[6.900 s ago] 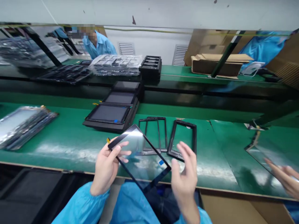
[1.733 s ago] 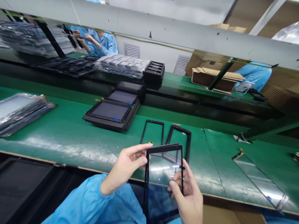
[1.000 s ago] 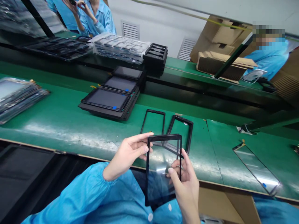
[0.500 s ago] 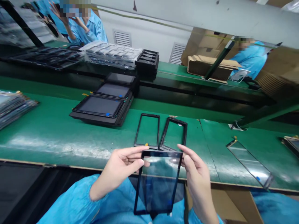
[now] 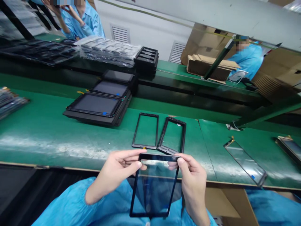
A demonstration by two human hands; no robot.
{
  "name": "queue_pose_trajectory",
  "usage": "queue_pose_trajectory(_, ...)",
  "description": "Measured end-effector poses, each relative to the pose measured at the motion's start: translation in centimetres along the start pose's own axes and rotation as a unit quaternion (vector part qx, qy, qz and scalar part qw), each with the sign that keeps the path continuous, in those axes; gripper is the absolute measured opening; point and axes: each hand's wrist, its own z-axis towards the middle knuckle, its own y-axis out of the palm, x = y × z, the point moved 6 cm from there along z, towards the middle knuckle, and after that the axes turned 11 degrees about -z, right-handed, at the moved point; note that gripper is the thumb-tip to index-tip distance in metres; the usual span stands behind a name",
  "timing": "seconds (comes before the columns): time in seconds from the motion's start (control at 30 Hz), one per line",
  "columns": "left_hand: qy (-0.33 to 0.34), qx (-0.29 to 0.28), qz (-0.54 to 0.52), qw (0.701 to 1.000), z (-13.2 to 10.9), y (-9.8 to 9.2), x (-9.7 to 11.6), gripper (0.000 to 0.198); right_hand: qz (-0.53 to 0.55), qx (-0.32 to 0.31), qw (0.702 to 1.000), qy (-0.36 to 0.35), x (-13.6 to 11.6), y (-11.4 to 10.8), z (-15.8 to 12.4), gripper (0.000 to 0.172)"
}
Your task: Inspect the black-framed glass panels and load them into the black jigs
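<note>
Both hands are gripping a black-framed glass panel (image 5: 154,188) by its top corners, the panel hanging just past the bench edge. Left hand (image 5: 115,174) is pinching the left corner, fingers nearly closed; right hand (image 5: 192,185) is pinching the right corner the same way. Two black frames (image 5: 145,131) are lying just ahead on the green workbench (image 5: 47,131), with a bare glass panel (image 5: 245,162) off to the right.

Head-worn camera looks forward and down at the green workbench (image 5: 47,133).
</note>
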Motion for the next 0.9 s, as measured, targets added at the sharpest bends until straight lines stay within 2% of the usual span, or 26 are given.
queue_pose_trajectory(0.1, 0.002, 0.009, -0.005, 1.0, 0.0, -0.3, -0.3, 0.037, -0.001, -0.009, 1.0, -0.006, 0.0, 0.2, -0.1, 0.036)
queue_pose_trajectory(0.23, -0.004, 0.012, -0.017, 1.0, -0.1, -0.5, -0.8, 0.037, 0.02, -0.064, 0.998, -0.001, 0.1, 0.9, -0.4, 0.036)
queue_pose_trajectory(0.37, -0.014, -0.027, 0.007, 1.0, -0.1, -0.4, -0.8, 0.036, 0.037, -0.054, 0.997, 0.029, 0.7, 0.6, -0.5, 0.035)
queue_pose_trajectory(0.47, 0.013, -0.059, 0.09, 0.994, 0.1, -0.4, 0.4, 0.032, 0.038, -0.052, 0.997, 0.033, 1.0, 0.3, -0.4, 0.034)
queue_pose_trajectory(0.57, 0.099, -0.089, 0.23, 0.964, 0.1, 0.4, 2.5, 0.033, 0.035, -0.084, 0.996, 0.023, 0.8, 0.9, -0.6, 0.033)
queue_pose_trajectory(0.67, 0.137, -0.183, 0.296, 0.927, 0.0, 2.4, 3.5, 0.038, 0.02, -0.158, 0.987, -0.013, -0.4, 2.5, -1.0, 0.029)
queue_pose_trajectory(0.73, 0.105, -0.255, 0.287, 0.917, 0.0, 3.7, 3.1, 0.049, 0.025, -0.204, 0.978, -0.027, -0.9, 3.2, -1.0, 0.029)
queue_pose_trajectory(0.8, 0.042, -0.27, 0.249, 0.929, 0.1, 3.9, 2.3, 0.055, 0.047, -0.23, 0.972, -0.008, -0.5, 2.9, -0.7, 0.037)
queue_pose_trajectory(0.83, 0.008, -0.249, 0.219, 0.943, 0.3, 3.5, 1.7, 0.054, 0.053, -0.234, 0.971, 0.014, 0.1, 2.3, -0.4, 0.041)
queue_pose_trajectory(0.9, -0.034, -0.167, 0.142, 0.975, 0.6, 2.0, 0.6, 0.052, 0.046, -0.226, 0.971, 0.068, 2.3, 0.7, 0.1, 0.047)
